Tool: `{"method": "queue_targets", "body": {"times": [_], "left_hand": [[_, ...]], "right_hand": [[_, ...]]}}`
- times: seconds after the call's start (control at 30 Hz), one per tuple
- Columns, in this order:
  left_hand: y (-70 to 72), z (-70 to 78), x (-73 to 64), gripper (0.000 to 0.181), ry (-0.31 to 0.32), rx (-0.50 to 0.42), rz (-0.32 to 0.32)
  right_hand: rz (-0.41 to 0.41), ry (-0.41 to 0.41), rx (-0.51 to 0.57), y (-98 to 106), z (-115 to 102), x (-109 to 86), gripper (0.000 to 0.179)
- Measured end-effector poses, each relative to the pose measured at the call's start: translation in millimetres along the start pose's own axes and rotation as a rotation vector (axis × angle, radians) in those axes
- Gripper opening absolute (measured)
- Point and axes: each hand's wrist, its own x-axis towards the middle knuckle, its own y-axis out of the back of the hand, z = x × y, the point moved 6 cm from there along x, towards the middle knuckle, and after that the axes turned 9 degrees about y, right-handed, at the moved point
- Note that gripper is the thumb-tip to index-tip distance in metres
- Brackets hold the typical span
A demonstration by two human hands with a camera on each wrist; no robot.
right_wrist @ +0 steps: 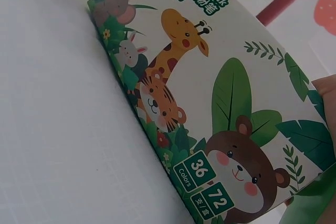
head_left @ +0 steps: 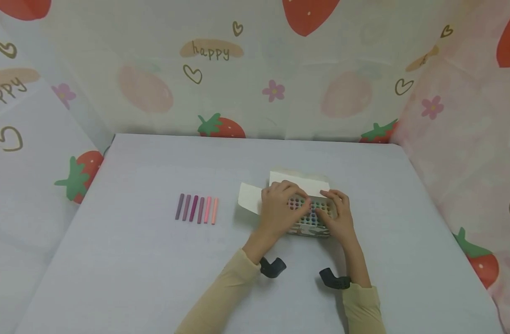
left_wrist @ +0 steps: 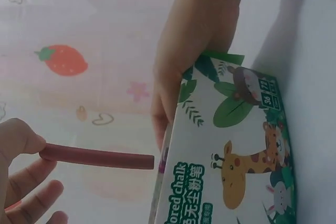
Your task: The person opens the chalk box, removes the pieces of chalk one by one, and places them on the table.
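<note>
A box of colored chalk [head_left: 309,230] stands on the table with its lid flaps folded back, and rows of round chalk ends show in its top. In the left wrist view a dark red chalk stick [left_wrist: 100,157] is pinched by its end between thumb and fingers of my left hand [head_left: 280,204]. The stick's other end points at the box's open top. My right hand [head_left: 341,220] holds the box at its right end, thumb over the chalk ends. Animal pictures cover the box's front [right_wrist: 231,108] in the right wrist view.
Left of the box, several purple and pink chalk sticks [head_left: 199,210] lie side by side in a row. White flaps [head_left: 250,198] stick out at the box's left and back. A strawberry-patterned cloth [head_left: 255,69] hangs around the white table [head_left: 134,269].
</note>
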Motion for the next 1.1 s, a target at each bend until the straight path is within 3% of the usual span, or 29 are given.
{"method": "queue_targets", "body": {"times": [0.63, 1.1], "left_hand": [[40.4, -12.3, 5.6, 0.007, 0.03, -0.205, 0.109], [69.1, -37.6, 6.7, 0.009, 0.031, -0.251, 0.207]], "right_hand": [[-0.003, -0.014, -0.003, -0.8, 0.4, 0.4, 0.049], [-0.01, 0.01, 0.003, -1.6, 2.6, 0.9, 0.049]]}}
